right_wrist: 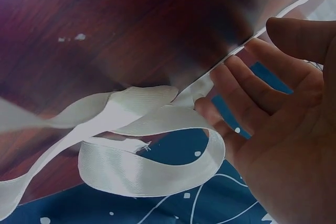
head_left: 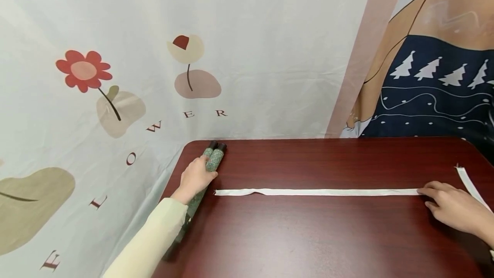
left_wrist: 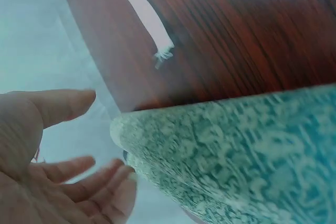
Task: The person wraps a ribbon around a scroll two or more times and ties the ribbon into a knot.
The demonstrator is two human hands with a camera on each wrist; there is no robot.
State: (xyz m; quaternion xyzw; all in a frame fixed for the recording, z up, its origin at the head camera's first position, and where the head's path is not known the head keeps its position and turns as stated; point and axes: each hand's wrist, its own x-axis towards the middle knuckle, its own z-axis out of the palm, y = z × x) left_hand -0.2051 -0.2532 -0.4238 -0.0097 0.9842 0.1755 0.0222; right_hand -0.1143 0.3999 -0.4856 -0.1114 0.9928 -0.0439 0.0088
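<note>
Two green-patterned rods with black ends lie side by side along the table's left edge. My left hand is over them; in the left wrist view its thumb and fingers are spread apart beside the patterned surface. A long white ribbon stretches across the table, its frayed left end near the rods. At its right part, my right hand touches the ribbon with extended fingertips. Loose loops of white ribbon hang beside that hand in the right wrist view.
The dark red wooden table has a glossy surface. Another frayed ribbon end lies right of my right hand. Behind the table hangs a pale printed curtain with flowers and letters, plus a dark blue figure print.
</note>
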